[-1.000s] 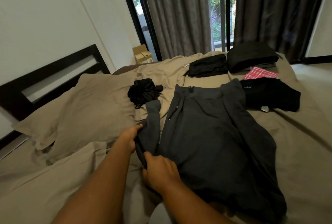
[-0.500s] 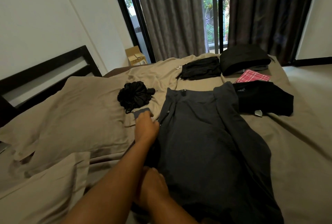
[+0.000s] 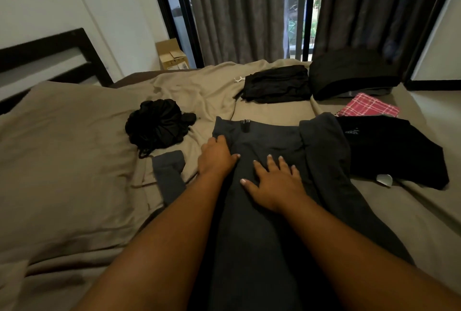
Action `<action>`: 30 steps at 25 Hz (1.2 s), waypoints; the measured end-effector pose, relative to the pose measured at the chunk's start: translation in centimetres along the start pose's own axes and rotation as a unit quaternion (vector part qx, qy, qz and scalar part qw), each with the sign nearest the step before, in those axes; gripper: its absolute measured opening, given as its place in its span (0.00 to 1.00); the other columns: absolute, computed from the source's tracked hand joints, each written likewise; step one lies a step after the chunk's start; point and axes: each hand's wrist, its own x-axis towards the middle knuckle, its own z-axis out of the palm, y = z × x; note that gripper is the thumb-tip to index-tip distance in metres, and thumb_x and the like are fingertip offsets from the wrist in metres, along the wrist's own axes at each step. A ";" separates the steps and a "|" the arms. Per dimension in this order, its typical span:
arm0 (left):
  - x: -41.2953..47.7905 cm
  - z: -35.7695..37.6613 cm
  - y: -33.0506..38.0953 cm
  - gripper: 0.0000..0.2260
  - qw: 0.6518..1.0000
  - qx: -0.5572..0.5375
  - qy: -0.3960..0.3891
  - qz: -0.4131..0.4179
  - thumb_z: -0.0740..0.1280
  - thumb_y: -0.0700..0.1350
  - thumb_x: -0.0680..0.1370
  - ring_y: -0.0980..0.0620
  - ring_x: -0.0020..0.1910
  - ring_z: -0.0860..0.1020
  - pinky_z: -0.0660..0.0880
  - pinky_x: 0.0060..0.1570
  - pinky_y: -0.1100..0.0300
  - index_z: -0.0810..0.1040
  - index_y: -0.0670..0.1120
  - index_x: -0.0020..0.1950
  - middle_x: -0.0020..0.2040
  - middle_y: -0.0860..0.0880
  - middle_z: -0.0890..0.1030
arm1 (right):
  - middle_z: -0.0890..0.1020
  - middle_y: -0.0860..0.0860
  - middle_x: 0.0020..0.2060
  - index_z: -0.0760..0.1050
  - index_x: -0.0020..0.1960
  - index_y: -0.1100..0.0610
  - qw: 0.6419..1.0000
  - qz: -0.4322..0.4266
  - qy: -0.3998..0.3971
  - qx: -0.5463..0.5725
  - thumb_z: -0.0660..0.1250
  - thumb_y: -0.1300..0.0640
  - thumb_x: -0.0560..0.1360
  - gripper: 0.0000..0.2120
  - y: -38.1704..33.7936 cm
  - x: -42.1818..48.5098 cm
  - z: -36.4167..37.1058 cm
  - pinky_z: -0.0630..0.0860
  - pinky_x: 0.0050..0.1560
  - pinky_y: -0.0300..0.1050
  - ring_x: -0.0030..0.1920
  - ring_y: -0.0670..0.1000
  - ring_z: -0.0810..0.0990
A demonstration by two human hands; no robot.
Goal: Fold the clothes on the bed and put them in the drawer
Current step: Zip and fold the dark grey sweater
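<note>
left hand [image 3: 217,158]: lets go of sleeve [image 3: 169,173], moves to 12 o'clock, rests on grey jacket [image 3: 269,210] | right hand [image 3: 272,180]: moves up, flat on jacket | sleeve: lies at 9 o'clock of hands

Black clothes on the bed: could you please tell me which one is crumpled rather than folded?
The black bundle beside the pillow; the others lie folded flat.

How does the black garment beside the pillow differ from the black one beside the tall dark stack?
The black garment by the pillow is bunched into a loose ball; the black one by the stack is folded flat. The bunched one lies on rumpled sheet, the folded one farther back, nearer the curtains. Both are black and lie on the bed.
</note>
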 end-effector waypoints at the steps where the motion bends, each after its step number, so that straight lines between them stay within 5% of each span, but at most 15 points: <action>1: 0.9 0.3 -0.1 0.18 1.000 0.005 0.017 -0.016 0.68 0.53 0.80 0.40 0.63 0.73 0.75 0.56 0.46 0.73 0.45 0.65 0.64 0.43 0.74 | 0.47 0.52 0.83 0.47 0.83 0.42 1.000 0.005 -0.012 0.002 0.43 0.27 0.78 0.37 0.2 1.1 -0.2 0.45 0.78 0.64 0.82 0.60 0.46; 4: 4.2 0.5 -1.8 0.12 0.985 -0.094 0.066 -0.128 0.60 0.45 0.84 0.39 0.60 0.77 0.73 0.50 0.51 0.74 0.42 0.65 0.63 0.40 0.78 | 0.54 0.49 0.82 0.49 0.83 0.43 0.999 0.027 0.012 -0.026 0.41 0.30 0.81 0.34 0.8 3.6 -1.3 0.54 0.74 0.65 0.79 0.63 0.56; 7: 7.2 -0.1 -3.8 0.21 0.957 -0.179 0.062 -0.221 0.62 0.46 0.84 0.38 0.63 0.76 0.75 0.59 0.47 0.66 0.41 0.75 0.68 0.38 0.75 | 0.54 0.51 0.82 0.54 0.82 0.47 0.997 0.029 0.053 -0.041 0.48 0.36 0.84 0.30 1.7 5.5 -2.2 0.65 0.68 0.60 0.75 0.63 0.62; 10: 8.6 -0.1 -3.6 0.22 0.965 -0.190 0.057 -0.170 0.65 0.49 0.81 0.40 0.60 0.76 0.75 0.56 0.50 0.67 0.40 0.72 0.67 0.39 0.75 | 0.60 0.59 0.77 0.60 0.77 0.52 0.991 0.059 0.124 -0.001 0.54 0.44 0.85 0.23 2.5 8.1 -3.1 0.72 0.48 0.54 0.65 0.63 0.74; 13: 10.0 0.3 -3.2 0.26 0.979 -0.131 0.017 -0.158 0.70 0.57 0.78 0.41 0.61 0.76 0.74 0.53 0.51 0.71 0.42 0.68 0.65 0.40 0.76 | 0.69 0.60 0.71 0.59 0.78 0.52 0.991 0.074 0.105 -0.021 0.60 0.50 0.84 0.24 3.3 10.6 -4.3 0.73 0.46 0.54 0.63 0.62 0.76; 17: 11.5 -0.3 -3.1 0.12 0.982 -0.113 0.033 -0.149 0.71 0.50 0.79 0.42 0.56 0.79 0.73 0.47 0.54 0.82 0.42 0.56 0.56 0.41 0.82 | 0.79 0.57 0.58 0.76 0.62 0.58 0.983 0.078 0.168 0.003 0.61 0.60 0.83 0.09 3.7 13.0 -5.3 0.71 0.43 0.48 0.53 0.57 0.79; 20: 13.0 -1.7 -3.3 0.11 0.973 -0.142 0.120 -0.136 0.69 0.48 0.81 0.42 0.54 0.78 0.71 0.47 0.54 0.81 0.41 0.54 0.55 0.40 0.82 | 0.75 0.58 0.61 0.72 0.65 0.58 0.965 0.054 0.239 0.092 0.64 0.61 0.82 0.12 4.1 14.3 -6.4 0.73 0.48 0.48 0.56 0.57 0.77; 25: 11.1 -0.2 -2.4 0.14 0.990 -0.017 0.077 -0.116 0.67 0.47 0.82 0.40 0.59 0.75 0.71 0.50 0.49 0.73 0.40 0.62 0.61 0.40 0.76 | 0.48 0.60 0.81 0.54 0.82 0.51 0.997 0.010 0.063 0.051 0.63 0.49 0.83 0.32 3.0 13.5 -4.8 0.69 0.70 0.58 0.76 0.63 0.64; 28: 6.6 0.5 -1.5 0.14 0.972 0.153 0.157 0.084 0.64 0.51 0.82 0.41 0.63 0.73 0.72 0.55 0.45 0.75 0.45 0.64 0.65 0.43 0.75 | 0.43 0.58 0.82 0.52 0.82 0.48 0.996 -0.026 0.080 0.000 0.56 0.37 0.82 0.33 1.1 10.8 -2.9 0.50 0.79 0.64 0.82 0.61 0.46; 30: 3.6 0.4 -1.9 0.19 0.956 0.207 0.097 0.185 0.60 0.55 0.82 0.44 0.73 0.67 0.67 0.64 0.45 0.72 0.51 0.71 0.76 0.47 0.68 | 0.45 0.56 0.83 0.54 0.82 0.46 0.997 -0.052 0.056 -0.022 0.51 0.33 0.81 0.33 -0.2 8.1 -1.3 0.43 0.78 0.67 0.82 0.59 0.43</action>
